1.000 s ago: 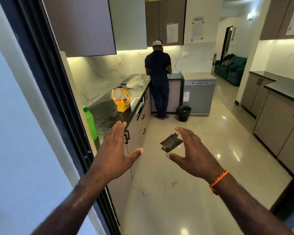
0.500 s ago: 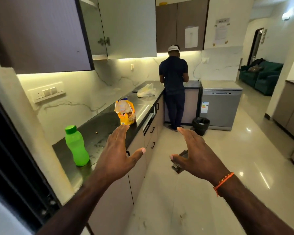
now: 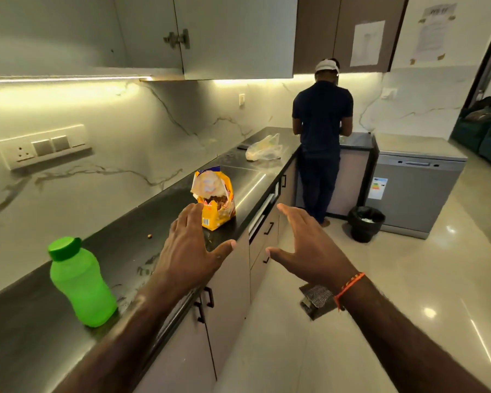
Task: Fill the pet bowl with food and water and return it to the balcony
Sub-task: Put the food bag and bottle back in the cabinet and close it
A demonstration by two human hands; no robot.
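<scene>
Food bag (image 3: pixel 214 198) nearer now, just beyond left hand's (image 3: pixel 187 251) spread, empty fingers (image 3: pixel 193 214).

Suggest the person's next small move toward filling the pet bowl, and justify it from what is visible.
Probably reach the left hand forward to grasp the opened yellow food bag on the counter. Both hands are open and empty, the right hand over the floor, and the bag stands just beyond the left fingertips.

An open yellow pet-food bag (image 3: pixel 214 198) stood upright on the dark worktop (image 3: pixel 142 222); a capped green water bottle (image 3: pixel 80 282) stood nearer, well apart.
</scene>
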